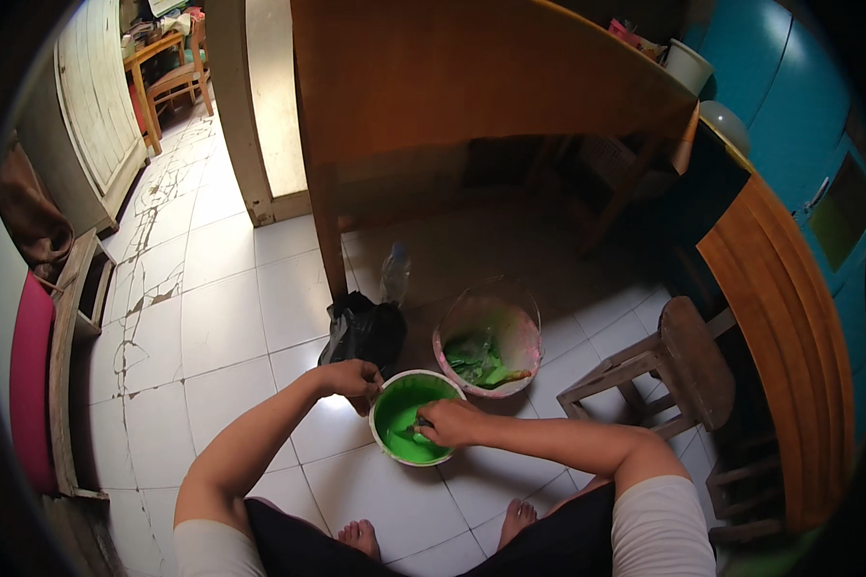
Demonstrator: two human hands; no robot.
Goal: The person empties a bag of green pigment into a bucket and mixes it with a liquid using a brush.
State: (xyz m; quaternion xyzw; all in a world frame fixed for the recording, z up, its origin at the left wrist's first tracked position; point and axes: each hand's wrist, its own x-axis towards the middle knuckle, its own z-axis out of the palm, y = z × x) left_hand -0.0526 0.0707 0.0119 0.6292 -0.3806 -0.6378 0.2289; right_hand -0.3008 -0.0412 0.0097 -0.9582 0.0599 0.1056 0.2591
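A white-rimmed bucket (pixel 419 373) holding bright green liquid (pixel 394 420), which looks like paint, stands on the tiled floor between my feet. My left hand (pixel 353 381) is closed at the bucket's left rim, fingers pinched on its edge. My right hand (pixel 450 423) reaches over the right rim, its fingers curled round a green-smeared thing that dips into the liquid. Most of that thing is hidden by the hand. Just beyond is a larger pinkish pail (pixel 522 332) with green-stained contents and what looks like a brush handle (pixel 515 376).
A black plastic bag (pixel 364 337) and a clear bottle (pixel 395 276) stand by a leg of the cloth-covered table (pixel 471 77). To the right are a wooden stool (pixel 698 361) and an orange-brown wooden panel (pixel 779 317). A wooden bench (pixel 67 356) runs along the left; cracked tiles lie beside it.
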